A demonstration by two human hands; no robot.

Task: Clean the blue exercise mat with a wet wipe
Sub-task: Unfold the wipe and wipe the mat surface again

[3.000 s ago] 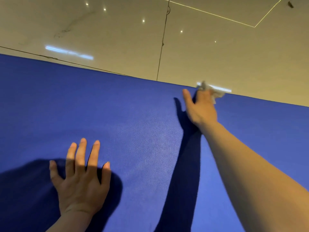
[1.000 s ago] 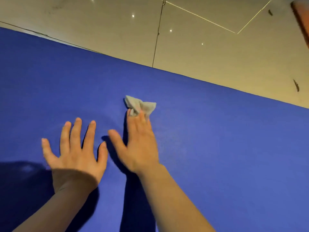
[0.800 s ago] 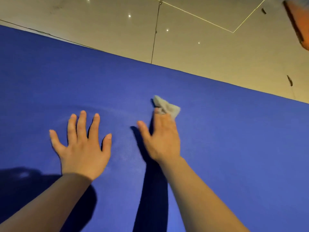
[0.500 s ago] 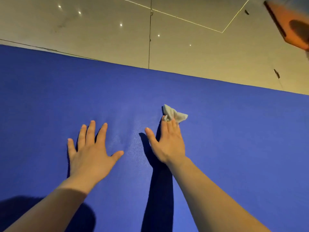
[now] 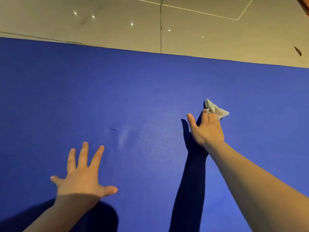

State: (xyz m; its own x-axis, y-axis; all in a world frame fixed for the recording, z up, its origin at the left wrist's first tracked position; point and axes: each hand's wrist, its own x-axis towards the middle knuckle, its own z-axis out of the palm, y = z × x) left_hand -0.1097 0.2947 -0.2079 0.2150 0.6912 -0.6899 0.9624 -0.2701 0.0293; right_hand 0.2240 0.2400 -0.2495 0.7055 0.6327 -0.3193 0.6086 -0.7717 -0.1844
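The blue exercise mat [image 5: 133, 97] fills most of the view, lying flat on a pale floor. My right hand [image 5: 206, 129] is stretched out over the mat's right middle, its straight fingers pressing a crumpled white wet wipe [image 5: 215, 110] onto the surface; the wipe sticks out beyond the fingertips. My left hand [image 5: 82, 173] lies flat on the mat at the lower left with fingers spread wide, holding nothing. A damp sheen shows on the mat between the two hands.
A small dark mark [image 5: 113, 129] lies on the mat near the middle. Beyond the mat's far edge is glossy beige tiled floor [image 5: 200, 30] with a dark scrap [image 5: 298, 51] at the right. An orange object's corner [image 5: 303, 4] shows at the top right.
My right hand has slid the wipe to the right across the mat, away from my left hand. My left hand has spread its fingers wider and sits lower in view.
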